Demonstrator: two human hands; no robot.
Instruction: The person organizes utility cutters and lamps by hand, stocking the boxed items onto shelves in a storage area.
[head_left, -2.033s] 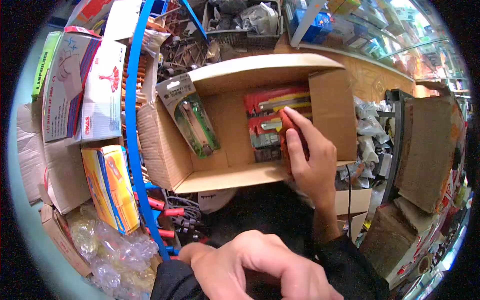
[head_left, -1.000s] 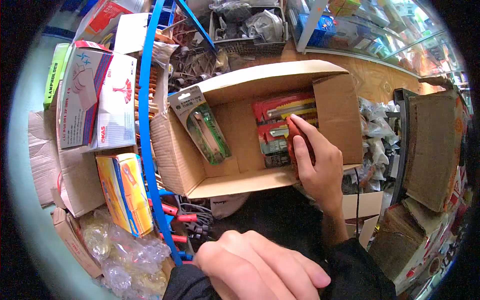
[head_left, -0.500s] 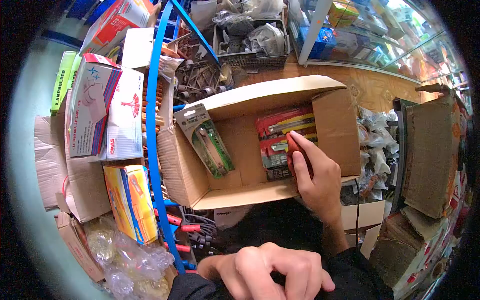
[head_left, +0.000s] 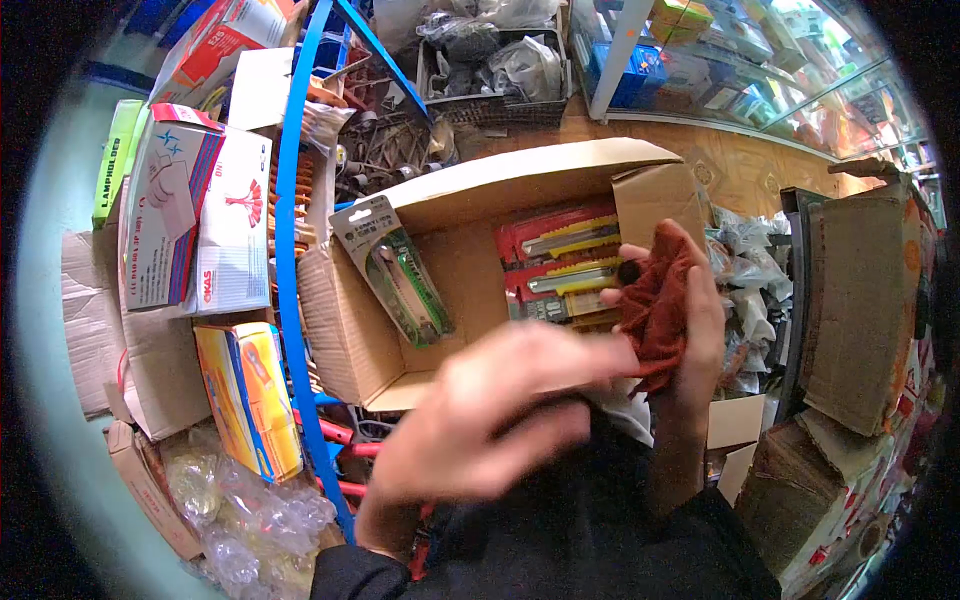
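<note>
Right hand (head_left: pixel 703 330) around apparent cloth (head_left: pixel 658 315)

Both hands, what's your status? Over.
Right hand: holding red-brown cloth. Left hand: blurred, beside the cloth, partly blocking the view of the open carton.

Found matt cardboard in the box (head_left: pixel 465 290) at centre, creased matt cloth in the rag (head_left: pixel 658 325) right of centre, glossy clear plastic in the bags (head_left: pixel 245 520) at lower left.
</note>
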